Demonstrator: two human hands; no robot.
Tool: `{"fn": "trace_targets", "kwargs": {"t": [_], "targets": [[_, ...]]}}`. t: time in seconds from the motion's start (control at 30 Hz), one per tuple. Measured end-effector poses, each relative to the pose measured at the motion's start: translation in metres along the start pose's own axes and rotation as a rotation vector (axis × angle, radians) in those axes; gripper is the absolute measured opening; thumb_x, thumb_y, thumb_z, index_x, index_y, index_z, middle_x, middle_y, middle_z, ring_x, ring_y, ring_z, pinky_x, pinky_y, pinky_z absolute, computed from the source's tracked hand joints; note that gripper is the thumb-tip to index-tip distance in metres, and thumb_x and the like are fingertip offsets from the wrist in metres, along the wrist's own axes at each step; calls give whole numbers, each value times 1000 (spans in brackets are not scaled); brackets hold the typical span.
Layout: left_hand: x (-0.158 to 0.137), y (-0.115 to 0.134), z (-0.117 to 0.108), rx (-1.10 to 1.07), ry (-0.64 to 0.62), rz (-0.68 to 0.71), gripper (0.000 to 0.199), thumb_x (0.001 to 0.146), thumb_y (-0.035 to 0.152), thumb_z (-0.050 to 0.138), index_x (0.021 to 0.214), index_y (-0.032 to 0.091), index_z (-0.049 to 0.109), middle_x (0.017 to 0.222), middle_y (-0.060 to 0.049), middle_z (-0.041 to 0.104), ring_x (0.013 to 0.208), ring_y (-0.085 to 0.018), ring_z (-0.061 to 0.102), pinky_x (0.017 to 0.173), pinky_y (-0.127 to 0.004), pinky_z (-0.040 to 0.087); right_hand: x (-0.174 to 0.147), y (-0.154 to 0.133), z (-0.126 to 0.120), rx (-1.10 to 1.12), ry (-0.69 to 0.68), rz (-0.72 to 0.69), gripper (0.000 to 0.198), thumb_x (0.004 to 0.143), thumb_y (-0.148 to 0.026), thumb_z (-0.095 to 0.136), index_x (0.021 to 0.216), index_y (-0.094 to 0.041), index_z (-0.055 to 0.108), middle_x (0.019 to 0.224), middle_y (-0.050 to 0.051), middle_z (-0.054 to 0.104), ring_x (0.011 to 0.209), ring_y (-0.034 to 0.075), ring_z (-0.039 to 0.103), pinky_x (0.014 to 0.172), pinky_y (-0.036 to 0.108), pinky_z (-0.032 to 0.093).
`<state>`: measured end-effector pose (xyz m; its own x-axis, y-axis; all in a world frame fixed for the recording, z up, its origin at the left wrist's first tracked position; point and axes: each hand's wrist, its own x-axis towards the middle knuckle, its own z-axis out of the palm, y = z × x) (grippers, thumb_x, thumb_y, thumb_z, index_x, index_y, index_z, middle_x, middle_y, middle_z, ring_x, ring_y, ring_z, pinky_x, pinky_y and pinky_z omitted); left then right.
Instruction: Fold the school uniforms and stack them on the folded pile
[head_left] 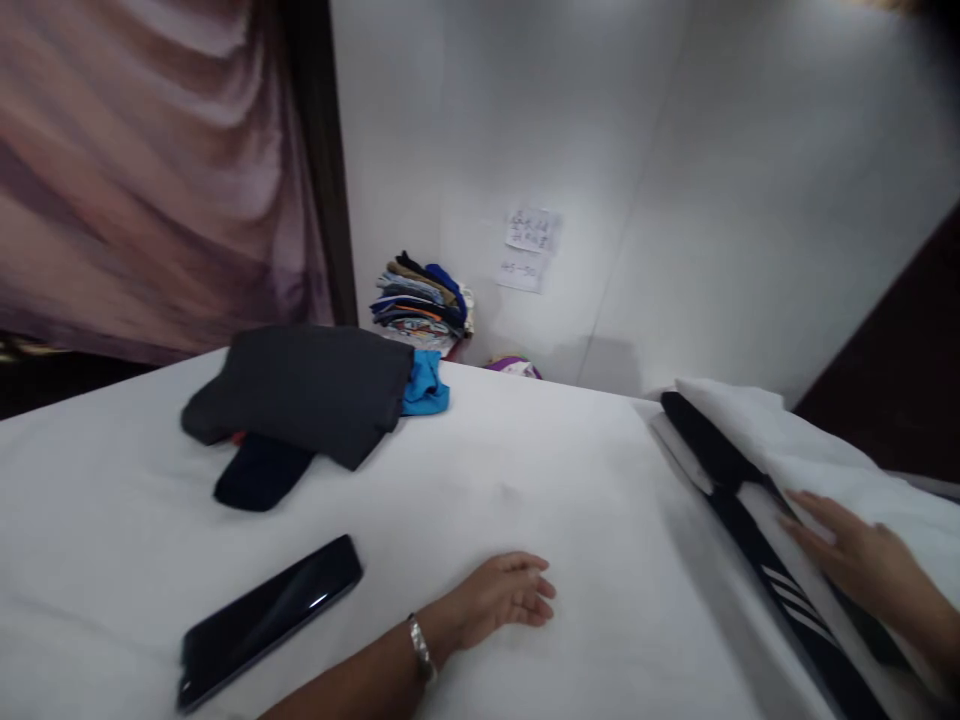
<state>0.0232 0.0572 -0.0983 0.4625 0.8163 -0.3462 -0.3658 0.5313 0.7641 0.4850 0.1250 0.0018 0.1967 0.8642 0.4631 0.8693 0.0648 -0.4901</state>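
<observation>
My left hand, with a silver bracelet at its wrist, is over the white sheet with loosely bent fingers and nothing in them. At the right edge, my right hand has its fingers stretched out over a folded black-and-white garment with white stripes. Blur hides whether those fingers touch the cloth. Nearest to my left forearm lies a black smartphone, screen up. Farther back on the left is a heap of clothes: a dark grey garment on top, with navy cloth and blue cloth poking out.
The white sheet covers a broad flat surface. Bunched white bedding runs along its right side. Beyond the far edge stands a stack of folded clothes, near paper notes on the wall. A pinkish curtain hangs at left.
</observation>
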Motion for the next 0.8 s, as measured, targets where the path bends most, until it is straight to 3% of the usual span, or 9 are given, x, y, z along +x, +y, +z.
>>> {"fn": "trace_targets", "kwargs": {"t": [0.13,0.23,0.3,0.37,0.43,0.53,0.67,0.8], "targets": [[-7,4,6,121,4,11,47,65,41,79,99,14,62,94,-11,68,70,-19,67,77,-40,48,-51,-63,71,113,-415,-113,50,66,-65,61,108,-38,71,124,7,65,116,33,59,88,44,57],[-14,25,3,319,-2,81,48,68,44,75,104,15,63,98,-11,68,71,-17,66,71,-34,48,-90,-101,118,159,-686,-237,48,78,-56,57,118,-31,69,130,3,61,123,30,55,104,41,47],[-21,50,-8,527,66,195,45,75,44,67,109,15,63,100,-10,70,75,-17,66,70,-31,49,-109,-119,142,196,-779,-286,46,83,-50,55,121,-27,67,132,4,59,124,30,54,107,44,43],[-29,82,-27,864,256,326,40,82,42,58,113,17,63,101,-8,71,81,-17,67,71,-29,51,-120,-132,160,254,-802,-328,43,85,-47,55,121,-27,67,131,4,59,123,30,55,107,45,43],[-40,116,-54,1286,563,408,37,85,41,54,114,21,64,108,-6,71,88,-18,67,76,-28,53,-127,-141,174,300,-793,-383,40,86,-45,56,121,-29,67,131,3,60,122,30,55,106,46,44],[-60,162,-102,1457,859,414,45,80,28,59,124,16,58,133,-15,58,120,-28,55,102,-40,42,-132,-143,191,297,-758,-475,40,88,-43,55,125,-33,63,133,2,58,125,29,53,106,46,45],[-87,193,-161,1639,1156,350,63,74,11,58,135,11,48,153,-22,31,143,-36,22,113,-58,18,-138,-130,213,271,-622,-603,37,88,-40,55,123,-30,66,130,5,61,123,29,55,101,43,50],[-105,199,-203,1946,1381,125,71,73,12,57,143,15,40,155,-17,28,144,-33,21,111,-57,22,-144,-118,225,308,-467,-743,34,89,-35,56,122,-30,66,128,5,62,119,27,58,98,39,52]]}}
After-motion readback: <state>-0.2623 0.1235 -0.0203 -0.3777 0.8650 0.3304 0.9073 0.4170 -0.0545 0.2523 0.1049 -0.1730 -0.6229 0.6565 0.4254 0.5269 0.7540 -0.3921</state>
